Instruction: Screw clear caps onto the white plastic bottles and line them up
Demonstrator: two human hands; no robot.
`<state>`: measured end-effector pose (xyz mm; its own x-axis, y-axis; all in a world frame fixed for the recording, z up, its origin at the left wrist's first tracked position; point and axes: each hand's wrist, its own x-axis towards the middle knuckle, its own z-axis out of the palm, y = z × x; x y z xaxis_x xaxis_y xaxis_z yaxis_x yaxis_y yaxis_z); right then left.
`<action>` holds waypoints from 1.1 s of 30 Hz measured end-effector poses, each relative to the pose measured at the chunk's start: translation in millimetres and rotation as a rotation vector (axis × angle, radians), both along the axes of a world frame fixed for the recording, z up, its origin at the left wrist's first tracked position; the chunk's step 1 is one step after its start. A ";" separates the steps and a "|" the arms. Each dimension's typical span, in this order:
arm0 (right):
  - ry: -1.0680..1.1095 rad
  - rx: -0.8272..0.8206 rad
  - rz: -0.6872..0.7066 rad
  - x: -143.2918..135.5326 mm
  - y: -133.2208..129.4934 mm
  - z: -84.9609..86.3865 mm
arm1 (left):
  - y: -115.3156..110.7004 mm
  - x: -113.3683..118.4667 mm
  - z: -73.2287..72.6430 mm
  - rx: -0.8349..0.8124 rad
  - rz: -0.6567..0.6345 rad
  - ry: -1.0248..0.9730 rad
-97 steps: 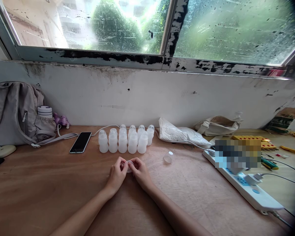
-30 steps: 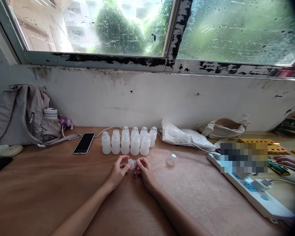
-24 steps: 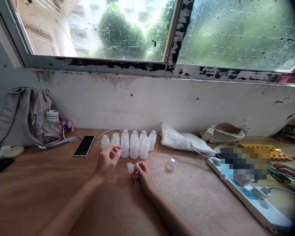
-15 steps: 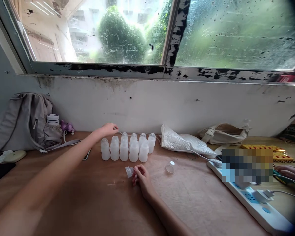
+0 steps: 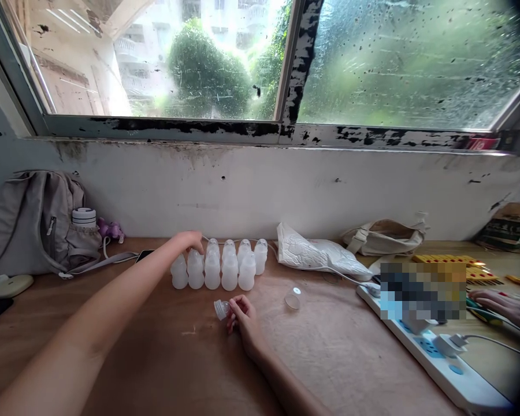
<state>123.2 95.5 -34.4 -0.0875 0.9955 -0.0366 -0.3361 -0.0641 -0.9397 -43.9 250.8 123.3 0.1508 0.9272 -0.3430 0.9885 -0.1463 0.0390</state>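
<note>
Several small frosted white plastic bottles with clear rounded tops stand close together in rows on the brown table. My left hand reaches over the left end of the group. Its fingers point down behind the front bottles, and their tips are hidden. In front of the bottles, my right hand pinches a small clear plastic piece with a ridged, ring-like end facing left. Right of that hand, a clear plastic cap lies on the table, a small white disc at its upper edge.
A white padded bag and a beige pouch lie along the wall. At right runs a power strip with plugs and cables. Another person's hand is beyond it, near yellow parts. A grey backpack sits left.
My left hand has come down from above the back of the bottles to behind the left front ones. My right hand keeps its pinch on the clear piece. The view has shifted slightly.
</note>
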 end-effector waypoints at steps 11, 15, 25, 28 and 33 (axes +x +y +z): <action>0.008 0.003 0.001 0.0 -0.5 2.6 | -65.0 0.1 55.6 0.746 -0.017 -0.043; 0.000 0.030 0.007 0.3 -0.9 1.0 | -124.8 5.7 32.6 0.989 -0.202 -0.180; -0.006 0.054 -0.302 13.7 9.7 0.9 | -186.8 18.1 -71.7 0.790 -0.252 -0.521; -0.010 0.068 -0.304 15.5 10.4 0.0 | -185.1 18.8 -83.6 0.768 -0.222 -0.582; -0.027 0.074 -0.298 14.4 9.8 -0.3 | -186.4 18.0 -93.1 0.747 -0.182 -0.703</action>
